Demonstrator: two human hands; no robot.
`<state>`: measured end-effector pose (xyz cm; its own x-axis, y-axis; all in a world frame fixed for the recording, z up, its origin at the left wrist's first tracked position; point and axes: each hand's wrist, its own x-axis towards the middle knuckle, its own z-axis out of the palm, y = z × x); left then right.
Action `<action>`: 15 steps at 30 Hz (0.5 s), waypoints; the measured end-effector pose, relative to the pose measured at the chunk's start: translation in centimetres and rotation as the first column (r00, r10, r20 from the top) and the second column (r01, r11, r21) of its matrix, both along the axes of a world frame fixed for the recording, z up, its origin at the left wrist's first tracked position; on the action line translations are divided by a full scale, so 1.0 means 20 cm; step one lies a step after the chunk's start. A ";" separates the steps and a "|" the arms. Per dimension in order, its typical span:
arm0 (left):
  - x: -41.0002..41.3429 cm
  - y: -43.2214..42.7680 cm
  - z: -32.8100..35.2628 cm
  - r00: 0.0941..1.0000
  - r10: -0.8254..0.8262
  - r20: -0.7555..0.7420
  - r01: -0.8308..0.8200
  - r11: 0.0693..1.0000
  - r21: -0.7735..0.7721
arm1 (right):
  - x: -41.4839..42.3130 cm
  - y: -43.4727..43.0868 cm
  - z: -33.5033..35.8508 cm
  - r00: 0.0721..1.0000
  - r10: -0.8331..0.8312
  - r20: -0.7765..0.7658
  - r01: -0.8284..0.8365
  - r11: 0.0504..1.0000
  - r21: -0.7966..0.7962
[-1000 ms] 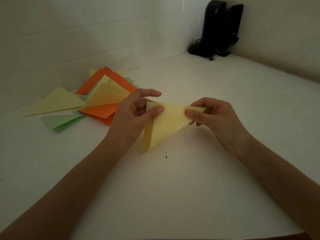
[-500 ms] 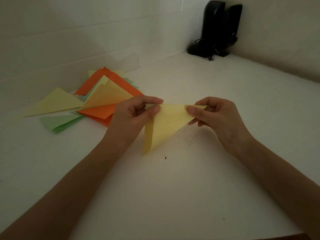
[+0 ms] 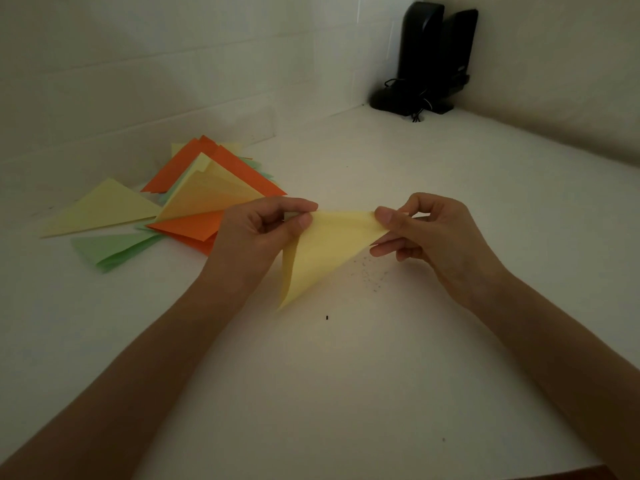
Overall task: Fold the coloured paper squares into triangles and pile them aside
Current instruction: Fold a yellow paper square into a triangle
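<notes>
Black speck is lying on the white table, just nearer than the lower tip of the folded yellow sheet, which is hanging point-down. Left hand is pinching the sheet's top left corner between thumb and forefinger; right hand is pinching the top right corner likewise. Left of and beyond the sheet, a pile of orange, yellow and green triangles is lying fanned out; far beyond the sheet, 2 black upright units are standing in the wall corner.

Bare left hand and right hand, bare forearms, short thumbnail.
</notes>
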<state>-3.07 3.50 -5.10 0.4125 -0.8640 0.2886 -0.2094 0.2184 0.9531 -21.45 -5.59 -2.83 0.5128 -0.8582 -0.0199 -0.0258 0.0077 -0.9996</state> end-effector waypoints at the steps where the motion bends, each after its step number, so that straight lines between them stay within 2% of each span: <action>1: 0.00 0.00 0.00 1.000 -0.006 -0.009 0.006 1.000 0.002 | 0.00 0.00 0.00 1.000 0.006 -0.007 -0.006 1.000 -0.006; 4: 0.00 0.00 0.01 1.000 -0.024 0.001 0.024 1.000 0.017 | 0.00 -0.01 0.00 0.999 0.009 -0.040 -0.011 0.999 -0.033; 10: 0.02 -0.01 -0.02 0.994 -0.026 0.108 0.020 0.998 0.057 | 0.00 -0.02 -0.03 0.975 -0.026 -0.219 -0.022 0.976 -0.216; 15: 0.02 0.00 0.00 1.000 -0.004 0.016 0.004 1.000 0.004 | -0.02 -0.01 0.00 0.991 0.064 -0.119 -0.089 0.971 -0.223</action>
